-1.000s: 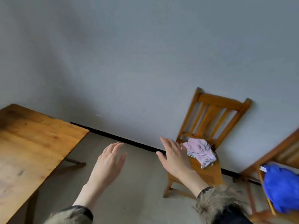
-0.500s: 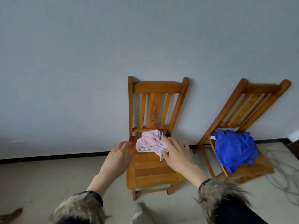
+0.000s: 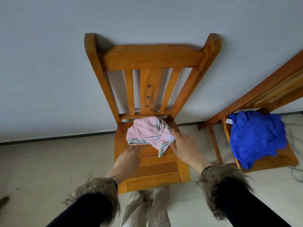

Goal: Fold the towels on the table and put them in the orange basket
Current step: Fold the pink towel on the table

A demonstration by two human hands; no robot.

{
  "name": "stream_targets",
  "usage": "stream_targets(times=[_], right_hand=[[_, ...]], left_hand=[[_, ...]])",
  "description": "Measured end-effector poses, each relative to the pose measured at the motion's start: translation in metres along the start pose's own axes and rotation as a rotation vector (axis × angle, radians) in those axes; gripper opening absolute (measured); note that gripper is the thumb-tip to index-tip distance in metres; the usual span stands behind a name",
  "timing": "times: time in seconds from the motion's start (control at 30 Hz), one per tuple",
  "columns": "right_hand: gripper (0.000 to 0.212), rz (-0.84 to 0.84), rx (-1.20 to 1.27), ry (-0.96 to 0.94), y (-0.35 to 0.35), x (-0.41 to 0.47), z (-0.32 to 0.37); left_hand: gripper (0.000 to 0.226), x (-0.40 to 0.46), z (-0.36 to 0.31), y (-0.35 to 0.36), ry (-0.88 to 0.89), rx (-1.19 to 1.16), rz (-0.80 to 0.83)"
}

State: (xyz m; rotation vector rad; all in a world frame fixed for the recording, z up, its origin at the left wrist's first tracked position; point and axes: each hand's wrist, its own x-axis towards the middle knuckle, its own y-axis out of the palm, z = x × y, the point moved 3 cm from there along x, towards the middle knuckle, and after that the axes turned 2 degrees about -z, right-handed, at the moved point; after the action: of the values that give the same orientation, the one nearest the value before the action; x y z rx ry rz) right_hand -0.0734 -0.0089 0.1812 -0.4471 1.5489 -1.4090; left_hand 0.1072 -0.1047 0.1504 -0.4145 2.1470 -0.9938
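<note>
A crumpled pink towel [image 3: 147, 133] with striped borders and a white tag lies at the back of a wooden chair seat [image 3: 157, 167]. My right hand [image 3: 185, 148] rests at the towel's right edge, fingertips touching the cloth near the tag, fingers spread. My left hand [image 3: 127, 159] hovers flat over the seat just below the towel's left corner, fingers apart and holding nothing. A bunched blue towel [image 3: 257, 136] lies on a second wooden chair [image 3: 265, 94] to the right. No basket or table is in view.
Both chairs stand against a pale grey wall [image 3: 49, 63] with a dark skirting strip. Grey cables [image 3: 295, 141] trail on the floor at far right. My legs in light dotted trousers [image 3: 147, 208] stand before the chair.
The view has swung away from the table and closed in on the chair. Both hands have come down to the pink towel, the right one now touching it.
</note>
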Motion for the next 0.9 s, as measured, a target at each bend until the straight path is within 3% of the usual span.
stream_targets(times=[0.2, 0.3, 0.4, 0.47, 0.6, 0.77, 0.9], right_hand=[[0.046, 0.069, 0.067, 0.088, 0.075, 0.107, -0.041], [0.054, 0.152, 0.08, 0.15, 0.116, 0.145, -0.05], [0.06, 0.121, 0.189, 0.165, 0.139, 0.174, -0.052], [0.052, 0.061, 0.309, 0.112, 0.142, 0.19, -0.052], [0.016, -0.098, 0.505, 0.058, 0.128, 0.2, -0.051], [0.018, -0.116, 0.608, -0.098, 0.105, 0.168, -0.049], [0.017, -0.243, 0.596, -0.212, 0.076, 0.14, -0.051]], left_hand=[[0.042, 0.086, 0.027, 0.053, -0.051, -0.029, -0.012], [0.041, 0.116, 0.03, 0.075, -0.055, -0.06, -0.019], [0.039, 0.134, 0.029, 0.087, -0.045, -0.098, -0.061], [0.038, 0.144, 0.027, 0.086, -0.005, -0.102, -0.124], [0.041, 0.161, 0.021, 0.068, 0.13, 0.023, -0.331], [0.048, 0.177, -0.009, 0.048, 0.286, 0.143, -0.43], [0.021, 0.181, -0.024, 0.049, 0.325, 0.182, -0.36]])
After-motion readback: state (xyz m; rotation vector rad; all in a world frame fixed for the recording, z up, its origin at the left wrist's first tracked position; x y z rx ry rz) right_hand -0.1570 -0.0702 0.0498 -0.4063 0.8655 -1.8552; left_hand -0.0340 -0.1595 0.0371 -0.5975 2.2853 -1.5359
